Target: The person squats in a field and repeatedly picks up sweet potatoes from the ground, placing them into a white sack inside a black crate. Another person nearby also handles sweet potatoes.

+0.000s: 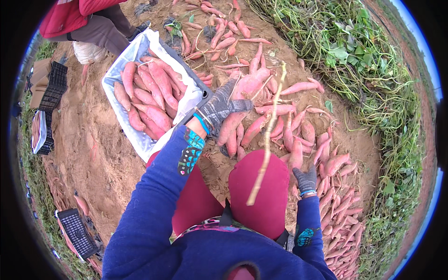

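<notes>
My left hand (227,105), in a grey knit glove, is closed around a large pink sweet potato (252,84) just right of a lined crate. Its fingers lie across the sweet potato's middle. My right hand (306,180), gloved the same way, is beside my right knee at the edge of the sweet potato pile (344,206). Thumb and fingers are spread, with nothing visible between them; the palm side is hidden. A long pale stem (267,140) crosses in front of my knee; what holds it up cannot be told. Sweet potatoes (162,85) fill much of the crate (206,94).
White plastic lining (122,129) drapes over the crate's rim. Beyond it a person in a red jacket (66,21) sits on a white sack (89,52). Heaped green vines (364,59) run along the right. Black crates (52,85) and another crate (77,232) stand left on bare soil.
</notes>
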{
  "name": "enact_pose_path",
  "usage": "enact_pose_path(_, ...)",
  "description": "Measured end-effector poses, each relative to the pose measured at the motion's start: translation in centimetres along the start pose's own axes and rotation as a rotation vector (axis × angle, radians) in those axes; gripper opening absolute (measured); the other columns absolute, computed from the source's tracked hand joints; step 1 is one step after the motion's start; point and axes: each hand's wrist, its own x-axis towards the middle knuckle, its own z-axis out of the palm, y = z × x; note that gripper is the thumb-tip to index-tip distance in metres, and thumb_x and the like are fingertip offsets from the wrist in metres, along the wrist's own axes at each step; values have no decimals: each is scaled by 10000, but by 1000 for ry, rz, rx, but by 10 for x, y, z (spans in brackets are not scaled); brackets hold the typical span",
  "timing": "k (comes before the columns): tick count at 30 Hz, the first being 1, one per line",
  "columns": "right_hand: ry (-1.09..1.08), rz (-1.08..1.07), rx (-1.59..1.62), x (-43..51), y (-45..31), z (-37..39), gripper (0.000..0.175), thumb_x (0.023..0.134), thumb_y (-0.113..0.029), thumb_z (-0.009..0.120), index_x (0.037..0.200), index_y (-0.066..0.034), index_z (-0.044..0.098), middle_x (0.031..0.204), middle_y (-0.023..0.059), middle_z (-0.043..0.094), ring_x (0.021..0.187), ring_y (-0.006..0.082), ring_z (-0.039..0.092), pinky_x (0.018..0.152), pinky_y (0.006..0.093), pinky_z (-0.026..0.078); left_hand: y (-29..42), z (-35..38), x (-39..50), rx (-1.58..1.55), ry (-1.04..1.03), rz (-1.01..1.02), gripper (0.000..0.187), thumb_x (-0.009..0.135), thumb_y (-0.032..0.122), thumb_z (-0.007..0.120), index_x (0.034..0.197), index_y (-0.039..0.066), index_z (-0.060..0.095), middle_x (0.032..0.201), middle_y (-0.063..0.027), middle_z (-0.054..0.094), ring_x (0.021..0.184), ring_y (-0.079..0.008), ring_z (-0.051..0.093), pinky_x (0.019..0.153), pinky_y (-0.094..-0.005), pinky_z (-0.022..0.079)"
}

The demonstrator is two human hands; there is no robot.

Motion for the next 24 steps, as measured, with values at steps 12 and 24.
enact_pose_path(12,-572,-150,1038,54,-267,85,341,954,-169,541,1270,-42,534,1181,81,612,1062,191,596,904,309,494,-5,5,-38,190,-23,-28,695,897,507,560,1381,36,393,1128,-175,633,927,-275,640,896,-422,487)
enact_pose_path(24,-345,47,1144,174,-193,61,333,803,-366,730,952,-84,638,694,32,594,581,203,585,539,321,510,19,-108,-62,-1158,390,-134,538,940,398,530,1369,81,461,1227,-144,605,1057,-248,619,891,-386,503)
